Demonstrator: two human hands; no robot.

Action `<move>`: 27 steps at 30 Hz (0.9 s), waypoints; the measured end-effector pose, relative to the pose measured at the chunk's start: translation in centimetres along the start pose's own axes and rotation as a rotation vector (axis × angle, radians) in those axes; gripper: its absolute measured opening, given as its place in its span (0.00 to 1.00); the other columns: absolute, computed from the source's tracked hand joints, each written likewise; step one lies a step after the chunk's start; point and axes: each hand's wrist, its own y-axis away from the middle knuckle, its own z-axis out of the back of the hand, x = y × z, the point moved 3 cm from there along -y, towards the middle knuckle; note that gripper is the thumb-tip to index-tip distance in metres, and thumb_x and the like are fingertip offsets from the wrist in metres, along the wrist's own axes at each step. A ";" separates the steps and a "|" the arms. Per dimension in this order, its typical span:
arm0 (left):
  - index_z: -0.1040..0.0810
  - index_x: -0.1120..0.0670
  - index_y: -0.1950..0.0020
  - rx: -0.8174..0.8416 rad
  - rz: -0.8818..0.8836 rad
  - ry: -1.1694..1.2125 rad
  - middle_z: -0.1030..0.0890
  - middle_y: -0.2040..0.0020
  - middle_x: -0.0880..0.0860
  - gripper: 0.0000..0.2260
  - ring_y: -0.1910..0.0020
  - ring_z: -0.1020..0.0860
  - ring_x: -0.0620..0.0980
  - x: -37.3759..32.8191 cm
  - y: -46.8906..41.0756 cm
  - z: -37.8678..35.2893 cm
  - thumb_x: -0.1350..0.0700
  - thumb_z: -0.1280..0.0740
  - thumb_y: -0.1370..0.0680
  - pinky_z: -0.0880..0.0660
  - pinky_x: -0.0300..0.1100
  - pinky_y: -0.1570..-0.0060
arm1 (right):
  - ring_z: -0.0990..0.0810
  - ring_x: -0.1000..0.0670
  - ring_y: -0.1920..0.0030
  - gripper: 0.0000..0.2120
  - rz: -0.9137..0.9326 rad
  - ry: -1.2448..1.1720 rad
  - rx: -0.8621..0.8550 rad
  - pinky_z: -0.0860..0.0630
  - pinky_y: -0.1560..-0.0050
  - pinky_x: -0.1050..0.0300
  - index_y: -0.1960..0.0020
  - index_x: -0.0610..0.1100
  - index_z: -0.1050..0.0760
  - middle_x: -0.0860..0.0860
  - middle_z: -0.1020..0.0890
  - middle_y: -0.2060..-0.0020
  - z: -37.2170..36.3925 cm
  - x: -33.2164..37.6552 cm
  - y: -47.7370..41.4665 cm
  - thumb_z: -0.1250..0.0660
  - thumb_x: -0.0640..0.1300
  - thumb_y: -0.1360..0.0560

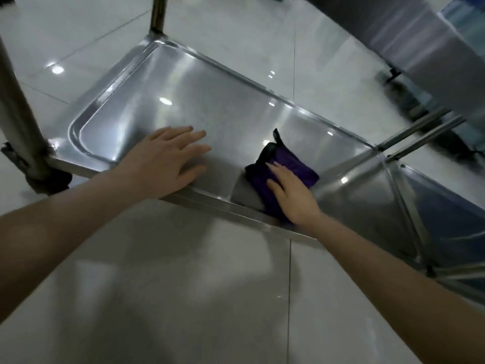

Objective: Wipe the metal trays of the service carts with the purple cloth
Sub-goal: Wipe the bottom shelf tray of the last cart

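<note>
Item: purple cloth point(294, 170); folded into a pad, lying on the low metal tray point(210, 82) of the cart, close to the near rim and toward the right end; soft and light, likely to bunch or skid on the slick steel, so you drive it under a flat palm rather than pinch it. Your right hand point(291, 198) presses on it, fingers straight and close together; your left hand point(168, 158) rests spread on bare tray to the left, apart from the cloth. Tray: stiff, smooth, raised rim; corners probably want fingertip pressure.

Folded purple cloth point(288, 172) lies flat on shiny metal tray point(183, 101).
</note>
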 end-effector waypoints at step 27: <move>0.33 0.43 0.28 0.206 0.080 -0.028 0.37 0.25 0.47 0.23 0.25 0.42 0.55 -17.4 -5.8 -7.0 0.39 0.42 0.23 0.48 0.61 0.29 | 0.40 0.50 0.25 0.21 -0.188 -0.043 -0.146 0.47 0.26 0.39 0.26 0.56 0.37 0.55 0.37 0.25 2.0 -11.4 2.1 0.47 0.55 0.18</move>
